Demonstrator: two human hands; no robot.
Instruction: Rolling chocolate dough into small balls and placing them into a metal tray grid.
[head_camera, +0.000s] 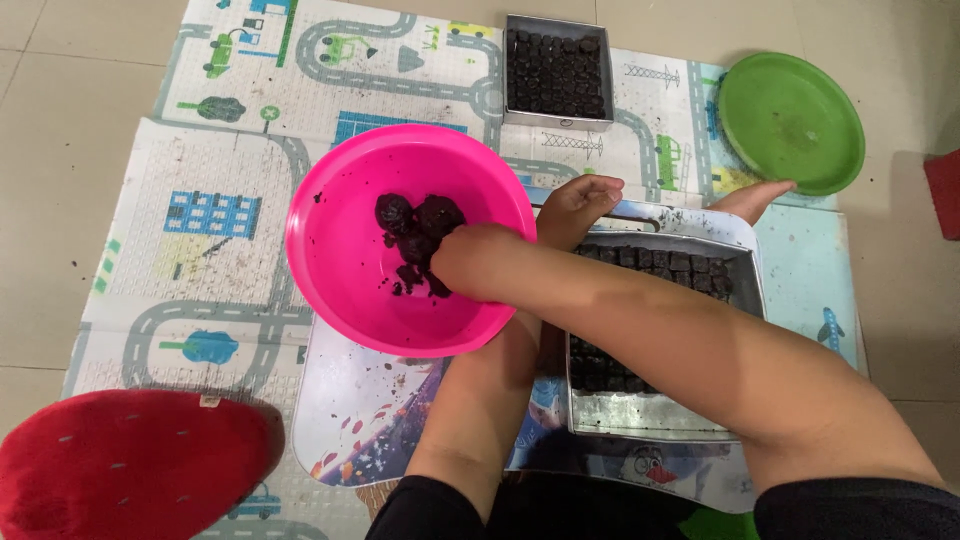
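Our right hand (470, 262) reaches into the pink bowl (340, 270), closed on a dark lump (415, 245); our left hand (577, 205), curled loosely and holding nothing, rests beside the tray (650, 415).

The bowl (345, 255) is bright pink, and the lumps (415, 225) in it are near-black brown. The plate (792, 122) is plain green. Both trays, the far tray (557, 72) and the near tray (655, 415), are silvery grey and hold rows of the same dark brown cubes. The play mat (215, 200) is pale, printed with grey roads, blue buildings and green trees. The strawberry-shaped cushion (130, 465) is red with pale flecks. The floor tiles (60, 120) are beige
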